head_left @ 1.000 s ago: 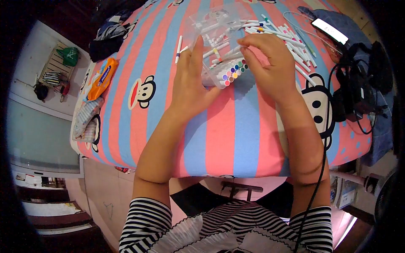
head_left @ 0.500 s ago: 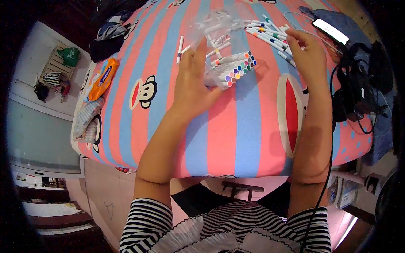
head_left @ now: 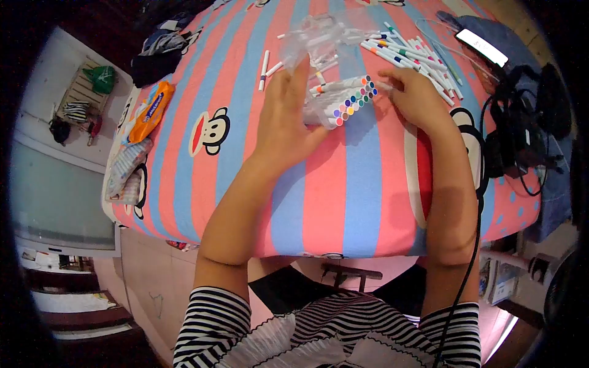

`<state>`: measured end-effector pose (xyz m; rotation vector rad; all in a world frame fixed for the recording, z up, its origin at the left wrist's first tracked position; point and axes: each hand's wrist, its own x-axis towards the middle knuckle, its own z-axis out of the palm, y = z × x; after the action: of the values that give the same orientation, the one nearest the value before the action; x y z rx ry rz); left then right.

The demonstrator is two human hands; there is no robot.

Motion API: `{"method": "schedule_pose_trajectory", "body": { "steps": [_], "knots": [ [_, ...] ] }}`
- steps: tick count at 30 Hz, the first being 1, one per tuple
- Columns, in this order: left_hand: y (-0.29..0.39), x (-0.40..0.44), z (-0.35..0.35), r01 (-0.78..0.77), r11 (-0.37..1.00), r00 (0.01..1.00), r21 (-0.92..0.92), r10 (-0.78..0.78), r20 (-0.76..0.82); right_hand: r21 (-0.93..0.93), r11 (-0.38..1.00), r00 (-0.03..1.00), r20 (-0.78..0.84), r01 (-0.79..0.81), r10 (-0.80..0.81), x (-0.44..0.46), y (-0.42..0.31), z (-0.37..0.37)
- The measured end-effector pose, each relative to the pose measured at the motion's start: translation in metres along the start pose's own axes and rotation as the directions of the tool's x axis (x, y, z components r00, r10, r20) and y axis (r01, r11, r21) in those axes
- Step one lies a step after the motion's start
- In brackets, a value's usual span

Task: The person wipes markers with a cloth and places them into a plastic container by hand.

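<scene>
A clear plastic pouch (head_left: 319, 40) lies at the top centre, with a stack of white markers (head_left: 343, 89) in its lower part. Their coloured round ends face right and toward me. Around the pouch's left side my left hand (head_left: 288, 113) is wrapped, thumb under the stack. My right hand (head_left: 408, 95) is just right of the coloured ends, thumb and fingers pinched together; a small pale thing at the fingertips is too unclear to name. Behind that hand lies a loose pile of markers (head_left: 423, 58). Two more markers, one of them a white marker (head_left: 264, 70), lie left of the pouch.
A striped bedspread (head_left: 362, 202) covers the surface. On the left are an orange packet (head_left: 151, 113) and dark folded clothes (head_left: 156, 58). A lit phone (head_left: 482, 48), a cable and black cords (head_left: 521, 135) lie on the right.
My right hand moved right to the loose marker pile, then came back beside the coloured ends. More markers show in the stack than a second ago. My left hand stays around the pouch.
</scene>
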<state>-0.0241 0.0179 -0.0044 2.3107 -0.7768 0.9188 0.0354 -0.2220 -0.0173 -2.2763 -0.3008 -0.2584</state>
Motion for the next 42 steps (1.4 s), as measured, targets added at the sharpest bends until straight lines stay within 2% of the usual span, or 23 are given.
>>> {"method": "schedule_pose_trajectory", "body": {
  "steps": [3,6,9,12,15,17,18,21,27,33,36,38,39,42],
  "knots": [
    [-0.002,0.001,0.001,-0.036,0.999,0.999,-0.007,0.036,-0.017,0.217,0.941,0.964,-0.110,0.259,-0.240,-0.001,-0.017,-0.005],
    [-0.002,0.000,-0.001,-0.036,0.999,0.999,-0.009,0.036,-0.012,0.454,0.871,0.981,-0.121,0.188,-0.148,0.002,-0.017,-0.008],
    [-0.001,0.000,0.001,-0.020,1.000,1.000,-0.012,0.020,-0.017,0.568,0.801,0.981,-0.129,0.191,-0.143,0.000,-0.022,-0.010],
    [-0.001,0.001,0.000,-0.027,1.000,0.999,-0.005,0.027,-0.017,0.569,0.805,0.984,-0.141,0.169,-0.107,0.005,-0.016,-0.011],
    [0.000,0.000,0.000,-0.020,1.000,1.000,0.001,0.020,-0.007,0.545,0.825,0.970,-0.243,0.151,-0.016,0.011,-0.010,-0.007],
    [0.000,0.001,0.001,-0.025,1.000,1.000,0.006,0.025,-0.008,0.155,0.987,0.965,-0.262,0.028,0.014,0.012,0.000,-0.003],
    [-0.001,0.001,0.001,-0.036,0.999,0.999,0.013,0.036,-0.013,-0.054,0.998,0.961,-0.276,-0.041,0.025,0.012,0.004,-0.003],
    [-0.001,0.000,0.002,-0.024,1.000,1.000,-0.003,0.024,-0.015,-0.492,0.867,0.997,-0.034,-0.077,0.069,0.006,0.010,-0.006],
    [-0.002,0.000,0.001,-0.026,1.000,1.000,0.006,0.026,-0.009,-0.454,0.880,0.987,0.004,-0.139,0.158,0.008,0.009,-0.014],
    [0.002,-0.001,0.000,0.018,1.000,1.000,0.016,-0.018,0.001,-0.466,0.877,0.993,-0.029,-0.116,0.116,0.003,0.005,-0.015],
    [0.001,-0.001,0.001,0.006,1.000,1.000,0.019,-0.006,-0.009,-0.336,0.918,0.978,-0.094,-0.209,0.188,0.005,-0.001,-0.016],
    [0.000,0.000,0.001,-0.009,1.000,1.000,0.010,0.009,-0.008,-0.052,0.998,0.979,-0.204,-0.040,0.028,0.009,0.005,-0.013],
    [-0.001,0.000,0.001,-0.013,1.000,1.000,0.004,0.013,-0.002,0.084,0.994,0.961,-0.273,0.065,-0.039,0.010,0.003,-0.012],
    [-0.001,0.000,-0.002,-0.015,1.000,1.000,0.018,0.015,0.004,0.299,0.944,0.928,-0.371,0.138,-0.019,0.009,-0.008,-0.027]
  ]
}}
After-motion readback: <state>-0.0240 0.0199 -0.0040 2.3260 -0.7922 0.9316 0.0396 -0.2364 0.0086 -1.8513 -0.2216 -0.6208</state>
